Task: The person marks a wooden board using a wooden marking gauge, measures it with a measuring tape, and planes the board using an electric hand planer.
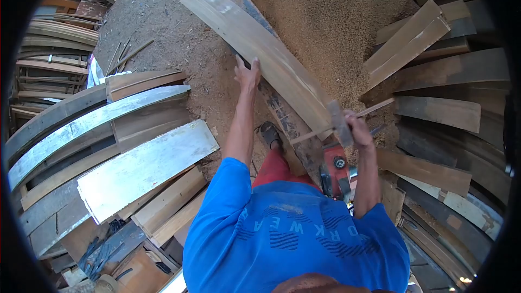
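Note:
A long, pale wooden board (pixel 260 49) lies slanted over a narrow, stained support plank (pixel 285 116). At the board's near long edge is my left hand (pixel 248 75), its fingers closed about the edge and partly hidden. My right hand (pixel 359 131), by the board's lower right end, is wrapped round what looks like a wooden marking gauge (pixel 340 123), a flat block crossed by a thin stick. One end of the stick reaches over the board's end; the other sticks out to the right. Just below my right hand sits a red power tool (pixel 336 163), seemingly an electric planer.
Sawdust (pixel 331 11) is heaped beyond the board. Stacked planks (pixel 450 70) line the right side. On the left are more boards, a white-painted panel (pixel 149 168) and a curved white-edged plank (pixel 97 119). My sandalled foot (pixel 269 134) stands beside the support.

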The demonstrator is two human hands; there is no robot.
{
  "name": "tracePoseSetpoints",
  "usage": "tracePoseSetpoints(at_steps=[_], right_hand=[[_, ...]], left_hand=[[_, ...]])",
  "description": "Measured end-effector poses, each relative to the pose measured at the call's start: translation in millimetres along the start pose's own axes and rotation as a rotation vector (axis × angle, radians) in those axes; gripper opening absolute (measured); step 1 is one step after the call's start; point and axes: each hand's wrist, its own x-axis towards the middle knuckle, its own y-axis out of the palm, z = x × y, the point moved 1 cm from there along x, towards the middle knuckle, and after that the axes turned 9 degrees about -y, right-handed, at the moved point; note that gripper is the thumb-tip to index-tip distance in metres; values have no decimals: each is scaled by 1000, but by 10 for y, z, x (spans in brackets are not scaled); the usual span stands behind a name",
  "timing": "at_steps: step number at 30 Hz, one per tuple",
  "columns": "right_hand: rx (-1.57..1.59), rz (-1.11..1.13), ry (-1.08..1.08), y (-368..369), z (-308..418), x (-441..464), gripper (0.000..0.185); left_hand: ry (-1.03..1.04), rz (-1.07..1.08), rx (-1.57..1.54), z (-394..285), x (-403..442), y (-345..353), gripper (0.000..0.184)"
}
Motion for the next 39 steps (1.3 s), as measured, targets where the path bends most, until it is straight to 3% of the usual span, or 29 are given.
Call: tracePoseSetpoints(at_steps=[4,7,10,14,16,19,22,26,27,30,32,36,39], right_hand=[[57,53,-247,-219,499,299,42],[176,10,-167,-233,196,615,46],[18,79,-128,4,-129,612,43],[-139,161,-56,197,-627,533,32],[-305,204,-109,556,-451,234,26],[-425,184,-129,929,-686,-44,22],[-345,245,-44,1241,-705,-205,21],[-335,346,-38,1362,-860,-275,23],[-313,350,55,1387,-855,-282,28],[-257,303,-74,1423,-529,-418,40],[-194,269,-83,1554,179,-670,57],[-392,228,-327,1187,611,-653,51],[-47,216,-224,1149,1042,-904,39]], left_hand=[[110,33,-64,166,-303,96,98],[101,13,-145,184,-799,86,105],[66,25,-266,446,-1120,208,110],[100,178,-387,1104,-1378,523,102],[135,249,-470,1126,-1739,454,94],[-18,418,-555,1474,-1856,405,79],[-84,242,-518,1673,-1937,251,71],[-55,200,-202,1528,-2132,-291,70],[-35,218,-170,1607,-2132,-337,70],[53,239,-163,1934,-2004,-323,70],[76,236,-148,2030,-1853,-321,68],[89,323,-338,1440,-1735,-623,66],[47,403,-434,1089,-1809,-856,68]])
